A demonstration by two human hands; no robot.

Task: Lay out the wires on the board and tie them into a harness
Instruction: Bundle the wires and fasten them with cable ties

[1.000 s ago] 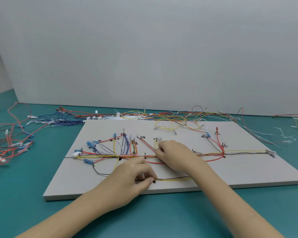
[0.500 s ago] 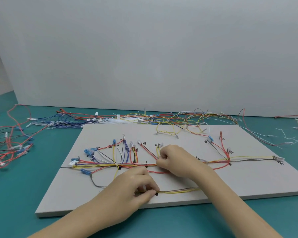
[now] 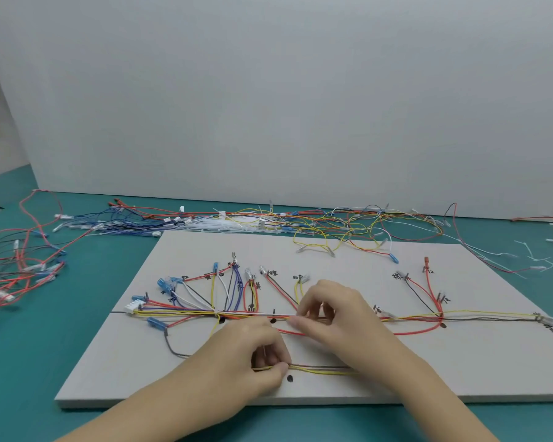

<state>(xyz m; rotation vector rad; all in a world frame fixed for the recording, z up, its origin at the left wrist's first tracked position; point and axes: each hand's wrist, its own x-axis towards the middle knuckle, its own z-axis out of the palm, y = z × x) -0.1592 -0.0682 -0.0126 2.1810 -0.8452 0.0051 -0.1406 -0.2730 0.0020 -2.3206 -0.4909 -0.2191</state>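
Observation:
A grey board point(image 3: 364, 387) lies on the teal table with a wire harness point(image 3: 205, 312) spread over it: a horizontal trunk with red, yellow, blue, white and black branches fanning up to marked spots. My left hand point(image 3: 253, 355) pinches a yellow and brown wire pair point(image 3: 320, 370) near the board's front edge. A thin white tie seems to stand between its fingers. My right hand point(image 3: 329, 311) pinches the trunk wires at the board's middle. A white connector point(image 3: 134, 306) ends the trunk at the left, another point(image 3: 551, 321) at the right.
Loose wires are heaped along the board's far edge point(image 3: 332, 218) and at the table's left point(image 3: 16, 266). Cut white tie ends point(image 3: 530, 260) lie at the right. A white wall point(image 3: 268, 90) stands close behind.
The view has tilted, so the board sits lower in frame. My right hand's fingers have shifted along the trunk and now pinch it. My left hand keeps its hold on the front wires.

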